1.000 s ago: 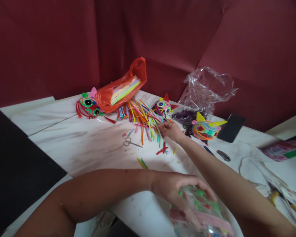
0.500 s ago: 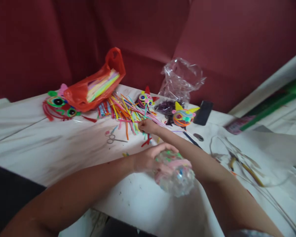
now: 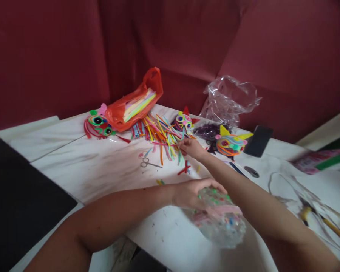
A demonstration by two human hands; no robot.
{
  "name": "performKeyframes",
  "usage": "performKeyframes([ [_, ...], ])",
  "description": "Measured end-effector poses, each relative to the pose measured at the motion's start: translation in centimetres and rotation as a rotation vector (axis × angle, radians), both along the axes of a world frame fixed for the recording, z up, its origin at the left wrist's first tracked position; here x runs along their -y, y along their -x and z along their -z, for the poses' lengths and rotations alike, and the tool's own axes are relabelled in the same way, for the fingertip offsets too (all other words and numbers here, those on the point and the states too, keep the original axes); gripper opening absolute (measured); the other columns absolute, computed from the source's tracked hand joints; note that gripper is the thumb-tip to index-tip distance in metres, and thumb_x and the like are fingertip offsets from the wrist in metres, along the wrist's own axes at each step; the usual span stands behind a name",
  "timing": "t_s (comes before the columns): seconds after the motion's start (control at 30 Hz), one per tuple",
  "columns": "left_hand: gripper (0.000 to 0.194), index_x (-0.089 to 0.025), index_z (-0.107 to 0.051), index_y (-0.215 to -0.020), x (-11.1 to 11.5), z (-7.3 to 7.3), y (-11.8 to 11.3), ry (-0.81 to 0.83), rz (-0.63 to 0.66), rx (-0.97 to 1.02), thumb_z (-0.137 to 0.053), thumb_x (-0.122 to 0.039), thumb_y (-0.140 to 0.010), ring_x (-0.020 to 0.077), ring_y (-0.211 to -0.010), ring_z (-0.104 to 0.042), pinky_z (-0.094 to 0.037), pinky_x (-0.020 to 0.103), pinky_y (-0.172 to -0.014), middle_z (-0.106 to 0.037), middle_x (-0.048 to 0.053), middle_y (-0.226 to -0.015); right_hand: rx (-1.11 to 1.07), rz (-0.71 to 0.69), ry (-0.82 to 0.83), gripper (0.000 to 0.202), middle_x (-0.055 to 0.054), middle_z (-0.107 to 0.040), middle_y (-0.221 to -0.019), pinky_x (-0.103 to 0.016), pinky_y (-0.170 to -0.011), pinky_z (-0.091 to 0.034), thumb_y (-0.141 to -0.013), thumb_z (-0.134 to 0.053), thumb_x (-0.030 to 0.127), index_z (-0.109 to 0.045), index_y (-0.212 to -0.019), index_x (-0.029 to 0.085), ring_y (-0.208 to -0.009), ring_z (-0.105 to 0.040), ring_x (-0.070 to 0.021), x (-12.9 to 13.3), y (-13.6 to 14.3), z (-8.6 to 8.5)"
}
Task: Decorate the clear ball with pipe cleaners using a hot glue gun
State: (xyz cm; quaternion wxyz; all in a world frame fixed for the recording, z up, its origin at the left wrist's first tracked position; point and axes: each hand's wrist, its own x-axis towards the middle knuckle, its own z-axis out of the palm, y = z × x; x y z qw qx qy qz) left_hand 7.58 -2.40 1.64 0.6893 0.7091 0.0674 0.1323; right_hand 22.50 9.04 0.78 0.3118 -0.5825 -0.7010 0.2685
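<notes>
My left hand (image 3: 191, 194) is wrapped round a clear plastic jar (image 3: 225, 230), which is tilted with its rounded end toward me. The jar has a pink band and small green, red and blue bits on it or in it; blur hides which. Farther off, my right hand (image 3: 191, 148) is at the near right edge of a loose pile of coloured pipe cleaners (image 3: 161, 138). Its fingers are bent together, and what they pinch, if anything, is too small to make out. Short red pieces (image 3: 184, 168) lie just below that hand.
Scissors (image 3: 147, 163) lie left of the pile. Behind it are a red plastic bag (image 3: 116, 115) of strips and a crumpled clear bag (image 3: 229, 98). Decorated animal faces (image 3: 99, 126) stand around. A black phone (image 3: 259, 141) and yellow-handled pliers (image 3: 333, 226) are on the right.
The view has swung left, so everything sits farther right and slightly lower. My left hand still holds the jar; my right hand stays at the pipe cleaners.
</notes>
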Motion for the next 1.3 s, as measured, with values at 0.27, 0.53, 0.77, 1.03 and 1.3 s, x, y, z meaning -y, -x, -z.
performKeyframes([
  [0.27, 0.076, -0.019, -0.059, -0.116, 0.5, -0.9, 0.5, 0.010, 0.037, -0.027, -0.085, -0.049, -0.051, 0.0294, -0.121, -0.050, -0.038, 0.040, -0.106, -0.057, 0.005, -0.121, -0.090, 0.016, 0.018, 0.015, 0.004, -0.053, -0.050, -0.022, -0.048, -0.038, -0.072, -0.060, 0.029, -0.063, -0.065, 0.016, -0.044, -0.043, -0.0086, -0.4, 1.6, -0.2],
  [0.53, 0.081, -0.020, -0.058, -0.119, 0.4, -0.4, 0.4, -0.008, 0.056, -0.056, -0.086, -0.049, -0.050, 0.0299, -0.116, -0.053, -0.042, 0.042, -0.103, -0.059, 0.004, -0.112, -0.124, 0.243, -0.035, 0.014, 0.002, -0.057, -0.055, -0.022, -0.045, -0.038, -0.083, -0.053, 0.025, -0.061, -0.077, 0.015, -0.043, -0.044, -0.0084, -2.4, -2.3, -2.2],
  [0.77, 0.078, -0.023, -0.059, -0.120, 0.4, -0.7, 0.6, -0.062, 0.051, -0.089, -0.086, -0.047, -0.051, 0.0289, -0.118, -0.051, -0.037, 0.040, -0.107, -0.057, 0.003, -0.120, 0.062, 0.154, 0.197, 0.015, -0.004, -0.069, -0.081, -0.024, -0.057, -0.052, -0.089, -0.062, 0.025, -0.066, -0.092, 0.011, -0.064, -0.061, -0.0113, -1.2, -4.1, -2.1],
  [1.03, 0.076, -0.023, -0.058, -0.119, 0.5, -0.2, 0.4, -0.077, 0.026, -0.089, -0.084, -0.049, -0.053, 0.0279, -0.111, -0.055, -0.042, 0.041, -0.101, -0.059, 0.004, -0.116, 0.239, 0.240, 0.259, 0.029, -0.008, -0.060, -0.125, -0.040, -0.087, -0.054, -0.094, -0.057, 0.034, -0.061, -0.119, 0.019, -0.104, -0.062, -0.0217, -1.5, -4.7, -1.5],
  [1.3, 0.070, -0.023, -0.057, -0.120, 0.2, -0.3, 0.4, -0.121, 0.042, -0.095, -0.081, -0.044, -0.058, 0.0285, -0.112, -0.054, -0.044, 0.042, -0.097, -0.059, 0.004, -0.113, 0.155, 0.408, 0.264, 0.034, -0.009, -0.060, -0.122, -0.043, -0.085, -0.054, -0.093, -0.059, 0.034, -0.057, -0.123, 0.017, -0.102, -0.063, -0.0215, -1.7, -7.6, -2.5],
])
